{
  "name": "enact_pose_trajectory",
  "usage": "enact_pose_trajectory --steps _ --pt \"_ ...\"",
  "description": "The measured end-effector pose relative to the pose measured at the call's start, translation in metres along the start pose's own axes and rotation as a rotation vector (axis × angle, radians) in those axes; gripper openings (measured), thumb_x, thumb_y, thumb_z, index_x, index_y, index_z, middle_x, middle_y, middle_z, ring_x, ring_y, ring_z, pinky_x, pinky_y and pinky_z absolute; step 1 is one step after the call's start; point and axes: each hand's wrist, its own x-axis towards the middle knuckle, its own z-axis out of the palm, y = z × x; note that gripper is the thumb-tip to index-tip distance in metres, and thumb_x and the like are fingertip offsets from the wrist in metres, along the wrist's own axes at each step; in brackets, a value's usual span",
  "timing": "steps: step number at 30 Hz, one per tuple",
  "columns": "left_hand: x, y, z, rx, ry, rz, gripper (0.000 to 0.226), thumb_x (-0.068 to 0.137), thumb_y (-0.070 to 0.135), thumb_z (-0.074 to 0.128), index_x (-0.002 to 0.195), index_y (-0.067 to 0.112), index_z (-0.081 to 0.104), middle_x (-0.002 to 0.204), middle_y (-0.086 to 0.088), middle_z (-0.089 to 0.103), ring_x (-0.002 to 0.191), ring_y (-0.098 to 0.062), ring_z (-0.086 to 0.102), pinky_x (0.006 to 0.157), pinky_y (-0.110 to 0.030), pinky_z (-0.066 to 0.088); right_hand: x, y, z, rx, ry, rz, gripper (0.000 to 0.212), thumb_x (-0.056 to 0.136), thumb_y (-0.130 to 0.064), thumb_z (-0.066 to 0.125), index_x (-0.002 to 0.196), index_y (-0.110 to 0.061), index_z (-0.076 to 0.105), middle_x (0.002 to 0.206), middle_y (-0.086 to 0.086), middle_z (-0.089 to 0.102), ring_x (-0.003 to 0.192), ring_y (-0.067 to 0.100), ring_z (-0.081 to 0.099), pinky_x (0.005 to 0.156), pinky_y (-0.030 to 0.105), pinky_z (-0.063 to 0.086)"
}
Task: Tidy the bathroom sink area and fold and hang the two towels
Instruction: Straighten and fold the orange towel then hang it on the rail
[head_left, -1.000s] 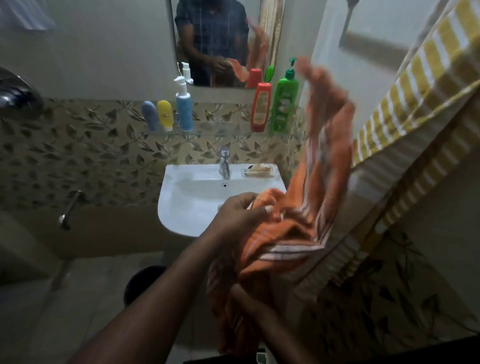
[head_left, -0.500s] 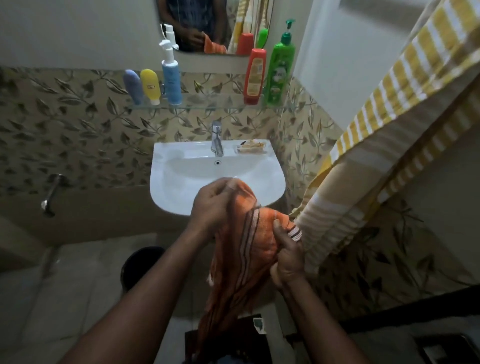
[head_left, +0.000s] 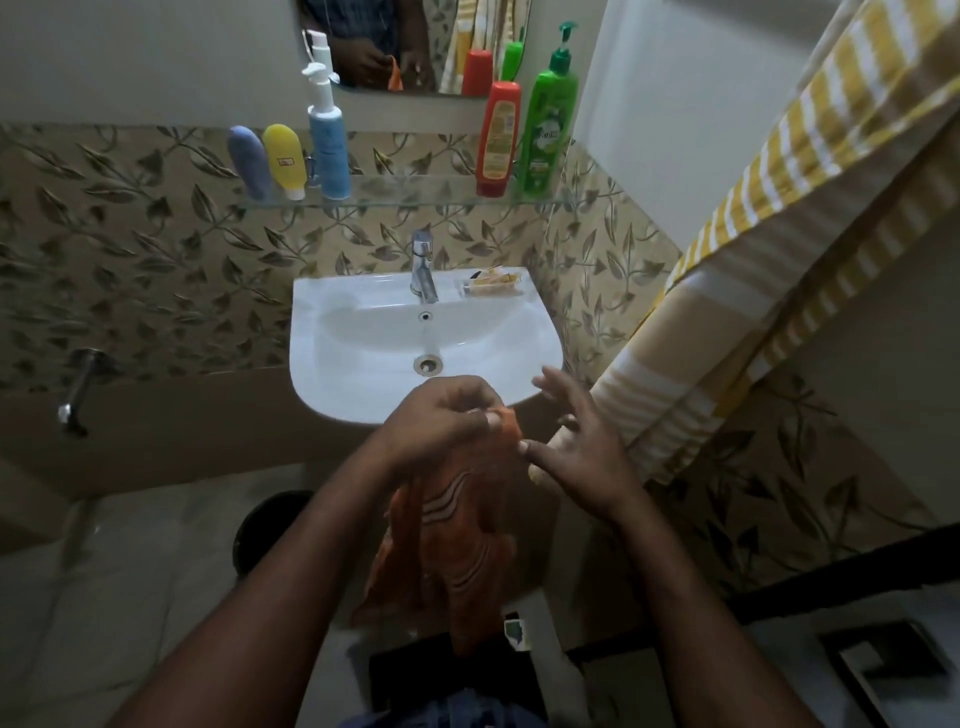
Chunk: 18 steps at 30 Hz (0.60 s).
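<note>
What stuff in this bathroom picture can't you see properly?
All from the head view:
1. The yellow striped towel: the top and right edges cut it off, so what it hangs from is out of view.
2. The orange towel: its top corner is hidden in the left hand, and it is too bunched to read any folds.
3. The small thing on the sink ledge: too small and blurry to name.
4. The dark round thing on the floor: the left arm covers part of it.

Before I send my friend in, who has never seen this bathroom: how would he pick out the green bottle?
Find the white sink; a glass shelf runs above it, under the mirror. The green bottle stands at the shelf's right end, next to a red bottle. It alone is green there, and unlike the red one has a pump top.
</note>
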Motion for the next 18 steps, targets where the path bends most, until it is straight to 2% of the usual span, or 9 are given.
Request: enact_pose_trajectory --steps 2,4,5,7,9,10,12,15,18 --pt "-0.002 0.008 -0.004 0.137 -0.098 0.058 0.013 0.086 0.027 0.075 0.095 0.023 0.082 0.092 0.007 0.08 0.084 -0.006 0.073 0.078 -0.033 0.056 0.009 -0.012 -0.007 0.138 -0.273 -0.062 0.094 0.082 -0.007 0.083 0.161 -0.027 0.035 0.143 -0.007 0.065 0.136 0.008 0.059 0.107 0.027 0.05" --pt "-0.005 0.015 -0.01 0.194 -0.128 0.111 0.011 0.087 0.024 0.08 0.094 0.03 0.085 0.091 0.011 0.081 0.084 -0.005 0.074 0.078 -0.033 0.056 0.013 -0.021 -0.007 0.247 -0.415 0.007 0.084 0.081 -0.005 0.079 0.154 -0.029 0.046 0.122 0.011 0.072 0.118 0.014 0.068 0.098 0.034 0.056" --pt "-0.006 0.017 -0.014 0.206 -0.118 0.133 0.013 0.086 0.024 0.082 0.092 0.034 0.085 0.09 0.012 0.081 0.084 -0.008 0.075 0.078 -0.035 0.058 0.013 -0.023 -0.004 0.288 -0.435 0.046 0.076 0.08 -0.005 0.08 0.148 -0.027 0.054 0.119 0.023 0.07 0.113 0.02 0.07 0.096 0.038 0.057" --pt "-0.011 0.018 -0.02 0.198 -0.052 0.142 0.013 0.079 0.028 0.083 0.084 0.039 0.085 0.086 0.011 0.081 0.083 -0.016 0.075 0.078 -0.039 0.06 0.009 -0.019 0.003 0.313 -0.433 0.109 0.06 0.079 -0.009 0.084 0.136 -0.018 0.066 0.123 0.025 0.071 0.115 0.03 0.071 0.099 0.047 0.057" --pt "-0.016 0.015 -0.023 0.139 0.038 0.122 0.012 0.072 0.025 0.079 0.074 0.037 0.083 0.084 0.007 0.081 0.087 -0.018 0.076 0.083 -0.042 0.062 0.001 -0.013 0.013 0.287 -0.404 0.17 0.042 0.076 -0.024 0.088 0.114 -0.011 0.075 0.107 0.017 0.077 0.097 0.029 0.074 0.089 0.05 0.058" --pt "-0.018 0.013 -0.022 0.096 0.057 0.107 0.013 0.07 0.021 0.077 0.07 0.034 0.082 0.086 0.005 0.081 0.091 -0.018 0.076 0.086 -0.043 0.062 -0.003 -0.011 0.018 0.258 -0.358 0.195 0.039 0.073 -0.033 0.088 0.101 -0.009 0.076 0.093 0.011 0.076 0.084 0.025 0.071 0.081 0.047 0.056" --pt "-0.023 0.009 -0.022 0.057 0.066 0.084 0.023 0.068 0.012 0.071 0.065 0.032 0.08 0.089 0.004 0.082 0.094 -0.017 0.076 0.086 -0.041 0.062 -0.006 -0.009 0.025 0.206 -0.235 0.192 0.034 0.067 -0.038 0.086 0.083 -0.012 0.072 0.078 0.001 0.068 0.074 0.017 0.061 0.072 0.038 0.049" --pt "-0.028 0.002 -0.019 0.059 0.045 0.089 0.04 0.073 -0.004 0.067 0.068 0.035 0.078 0.092 0.002 0.082 0.093 -0.016 0.076 0.085 -0.045 0.064 -0.01 -0.014 0.03 0.263 -0.138 0.153 0.019 0.068 -0.019 0.077 0.079 -0.015 0.061 0.075 0.005 0.058 0.072 0.019 0.053 0.068 0.035 0.043" --pt "-0.031 0.001 -0.012 -0.011 0.082 0.082 0.029 0.066 0.007 0.066 0.069 0.035 0.074 0.09 0.001 0.08 0.09 -0.016 0.075 0.082 -0.033 0.061 -0.015 -0.018 0.035 0.435 -0.179 0.136 0.023 0.076 -0.009 0.076 0.08 -0.013 0.054 0.072 0.007 0.054 0.061 0.011 0.052 0.055 0.024 0.044"
